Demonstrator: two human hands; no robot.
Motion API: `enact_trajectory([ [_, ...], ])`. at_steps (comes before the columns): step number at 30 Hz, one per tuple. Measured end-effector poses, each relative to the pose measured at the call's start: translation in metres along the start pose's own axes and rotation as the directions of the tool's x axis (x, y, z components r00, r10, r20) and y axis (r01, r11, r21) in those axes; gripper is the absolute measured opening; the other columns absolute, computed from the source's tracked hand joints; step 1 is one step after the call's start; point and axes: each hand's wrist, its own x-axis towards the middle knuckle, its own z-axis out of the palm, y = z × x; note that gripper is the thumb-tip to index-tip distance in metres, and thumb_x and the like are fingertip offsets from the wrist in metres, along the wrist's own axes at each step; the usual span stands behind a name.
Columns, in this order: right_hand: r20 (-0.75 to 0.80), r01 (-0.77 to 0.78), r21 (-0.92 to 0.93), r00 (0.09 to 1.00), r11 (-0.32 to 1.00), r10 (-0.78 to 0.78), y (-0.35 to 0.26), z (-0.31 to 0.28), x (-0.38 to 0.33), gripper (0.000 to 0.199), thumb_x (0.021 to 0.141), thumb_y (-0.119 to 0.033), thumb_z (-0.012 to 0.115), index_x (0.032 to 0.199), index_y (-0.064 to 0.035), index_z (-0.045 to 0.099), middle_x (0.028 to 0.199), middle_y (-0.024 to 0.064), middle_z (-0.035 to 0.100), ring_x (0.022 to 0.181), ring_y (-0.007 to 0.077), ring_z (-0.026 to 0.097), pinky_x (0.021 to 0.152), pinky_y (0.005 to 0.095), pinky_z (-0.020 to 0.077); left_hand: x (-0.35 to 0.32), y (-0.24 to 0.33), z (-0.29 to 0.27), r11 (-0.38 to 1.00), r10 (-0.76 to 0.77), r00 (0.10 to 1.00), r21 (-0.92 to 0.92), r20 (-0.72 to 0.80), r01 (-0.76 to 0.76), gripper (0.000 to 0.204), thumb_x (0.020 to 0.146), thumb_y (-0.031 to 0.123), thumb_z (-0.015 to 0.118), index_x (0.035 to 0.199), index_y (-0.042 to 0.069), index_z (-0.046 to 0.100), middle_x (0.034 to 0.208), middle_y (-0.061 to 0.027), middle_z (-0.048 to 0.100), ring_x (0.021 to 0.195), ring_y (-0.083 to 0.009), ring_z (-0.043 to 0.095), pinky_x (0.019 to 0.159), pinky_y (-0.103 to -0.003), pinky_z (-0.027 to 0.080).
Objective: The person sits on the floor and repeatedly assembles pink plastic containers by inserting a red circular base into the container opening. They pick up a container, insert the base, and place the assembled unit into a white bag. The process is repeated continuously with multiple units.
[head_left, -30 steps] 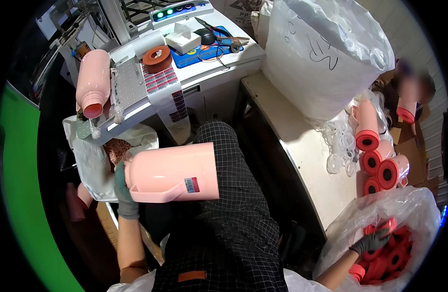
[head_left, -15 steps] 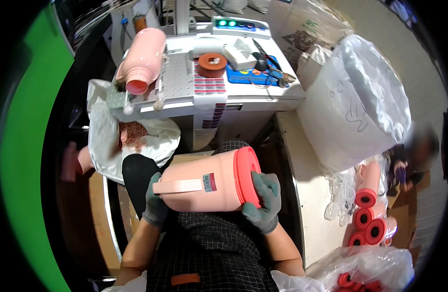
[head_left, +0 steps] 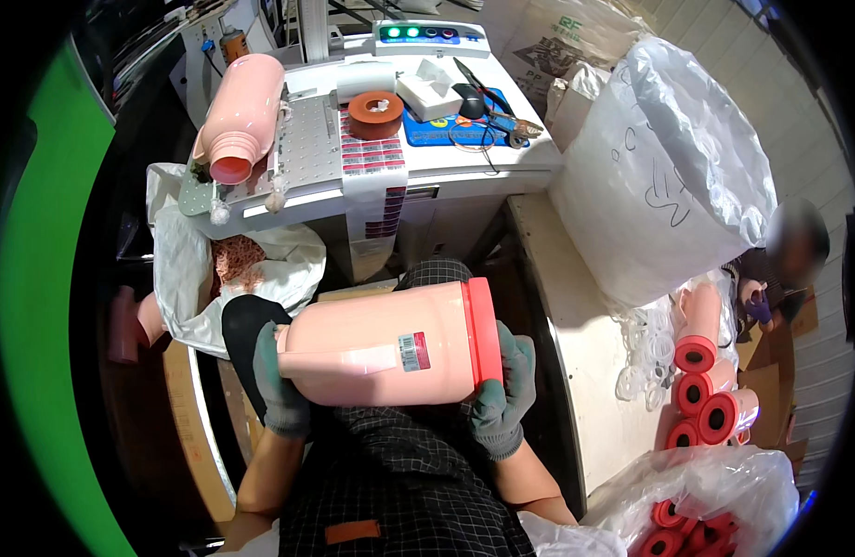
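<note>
A large pink jug [head_left: 381, 316] with a side handle and a small sticker lies sideways above my lap. Its red base ring [head_left: 483, 330] points to the right. My left hand [head_left: 280, 390], in a grey-green glove, grips the jug's left end near the handle; part of the fingers is behind it. My right hand [head_left: 504, 390], gloved the same way, presses against the red ring with curled fingers. A second pink jug [head_left: 244, 111] lies on the perforated metal plate of the white table, its open mouth facing me.
On the white table [head_left: 297, 206] are an orange tape roll [head_left: 374, 115], a sticker strip [head_left: 373, 186], pliers [head_left: 515, 130] and a black mouse [head_left: 469, 100]. A scrap bag [head_left: 190, 297] hangs at left. Right stand a tall white sack [head_left: 650, 186], pink jugs [head_left: 701, 325], a bag of red rings [head_left: 687, 511] and another person [head_left: 762, 288].
The jug has turned so its red end now shows edge-on, and its handle faces lower. Both hands still hold it. The view has shifted slightly.
</note>
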Motion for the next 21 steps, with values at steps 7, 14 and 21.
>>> enact_trajectory([
  [7, -0.056, -0.140, 0.058, 0.988, 0.988, 0.144, -0.011, -0.004, -0.007, 0.059, 0.104, -0.041, 0.055, 0.137, 0.0083, 0.058, 0.115, 0.0108, 0.060, 0.100, 0.0186, 0.058, 0.091, 0.0340, 0.0486, -0.004, 0.028, 0.017, 0.596, 0.418, 0.876, 0.654, 0.242, -0.465, 0.035, 0.107, 0.032, 0.047, 0.105, 0.000, 0.062, 0.096, -0.0068, 0.066, 0.090, -0.0165, 0.061, 0.089, -0.033, 0.049],
  [14, -0.137, -0.312, 0.150, 0.933, 0.938, 0.332, -0.015, -0.009, -0.014, 0.065, 0.105, -0.051, 0.054, 0.139, 0.0041, 0.053, 0.131, 0.0126, 0.063, 0.115, 0.0203, 0.064, 0.101, 0.0357, 0.0516, -0.020, 0.056, 0.058, 0.586, 0.497, 0.824, 0.594, 0.273, -0.550, 0.040, 0.105, 0.036, 0.048, 0.108, -0.002, 0.061, 0.101, -0.0088, 0.066, 0.095, -0.0185, 0.061, 0.091, -0.033, 0.047],
  [21, 0.014, -0.445, 0.214, 0.892, 0.870, 0.452, 0.018, -0.009, -0.041, 0.050, 0.103, -0.032, 0.051, 0.139, 0.0027, 0.053, 0.140, 0.0118, 0.056, 0.128, 0.0211, 0.053, 0.116, 0.0376, 0.0383, 0.013, 0.036, 0.031, 0.575, 0.377, 0.882, 0.675, 0.284, -0.463, 0.036, 0.105, 0.032, 0.052, 0.105, -0.003, 0.063, 0.094, -0.0086, 0.063, 0.091, -0.0187, 0.060, 0.088, -0.034, 0.047],
])
